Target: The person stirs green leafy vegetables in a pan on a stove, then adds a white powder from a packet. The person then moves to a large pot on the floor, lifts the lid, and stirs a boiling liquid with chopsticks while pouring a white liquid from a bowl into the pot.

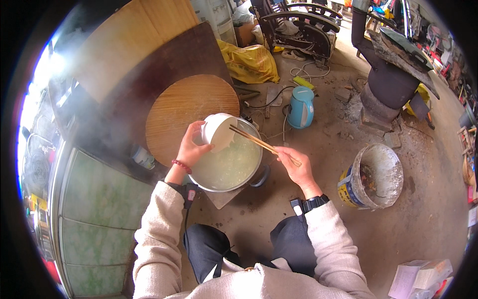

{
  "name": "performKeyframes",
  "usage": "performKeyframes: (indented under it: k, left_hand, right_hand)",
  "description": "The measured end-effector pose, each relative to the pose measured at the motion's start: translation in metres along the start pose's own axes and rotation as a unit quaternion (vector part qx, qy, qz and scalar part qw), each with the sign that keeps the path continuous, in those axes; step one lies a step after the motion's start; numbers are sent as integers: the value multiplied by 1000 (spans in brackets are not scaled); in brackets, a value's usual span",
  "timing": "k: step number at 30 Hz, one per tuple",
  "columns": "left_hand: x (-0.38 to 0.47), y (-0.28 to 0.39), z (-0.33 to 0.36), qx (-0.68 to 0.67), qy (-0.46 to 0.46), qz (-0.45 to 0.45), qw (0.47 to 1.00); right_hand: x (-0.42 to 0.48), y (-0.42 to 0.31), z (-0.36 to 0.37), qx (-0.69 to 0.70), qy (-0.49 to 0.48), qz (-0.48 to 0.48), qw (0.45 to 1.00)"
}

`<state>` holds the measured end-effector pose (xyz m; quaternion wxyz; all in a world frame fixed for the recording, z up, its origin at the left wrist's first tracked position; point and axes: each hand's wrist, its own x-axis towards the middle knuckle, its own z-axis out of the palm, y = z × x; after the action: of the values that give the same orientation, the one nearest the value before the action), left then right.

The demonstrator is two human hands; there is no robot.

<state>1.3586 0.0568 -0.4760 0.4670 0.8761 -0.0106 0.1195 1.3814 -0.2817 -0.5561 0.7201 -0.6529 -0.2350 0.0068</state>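
A white bowl (221, 129) is held tilted in my left hand (192, 144), its mouth turned down toward a wide metal pot (257, 127). My right hand (295, 166) grips a pair of wooden chopsticks (257, 141), whose tips reach to the bowl's opening. Pale, cloudy liquid (227, 168) with light bits on its surface fills much of the pot. A pale trace hangs at the bowl's lower lip; whether it is pouring I cannot tell. The pot rests on a low, flat base (220, 200), with a dark handle (261, 177) on its right side.
A round wooden board (186, 101) leans behind the pot. Beyond it stands a blue electric kettle (300, 108) among cords. To the right are a dirty bucket (397, 175) and a stove (390, 84) with a flue pipe. A green tiled counter side (101, 202) rises at left; steam drifts above.
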Motion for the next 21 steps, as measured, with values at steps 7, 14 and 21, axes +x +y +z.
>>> performKeyframes:
  k: [7,14,21]
  left_hand:
    - [3,-5,14,-9,43,-15,999]
    - [8,-7,19,39,57,4,998]
    - [7,-2,21,45,59,-7,997]
  right_hand:
    - [-7,3,4,46,-2,61,997]
    - [-15,-28,15,9,-33,-33,999]
    - [-18,-27,30,-48,-49,-94,993]
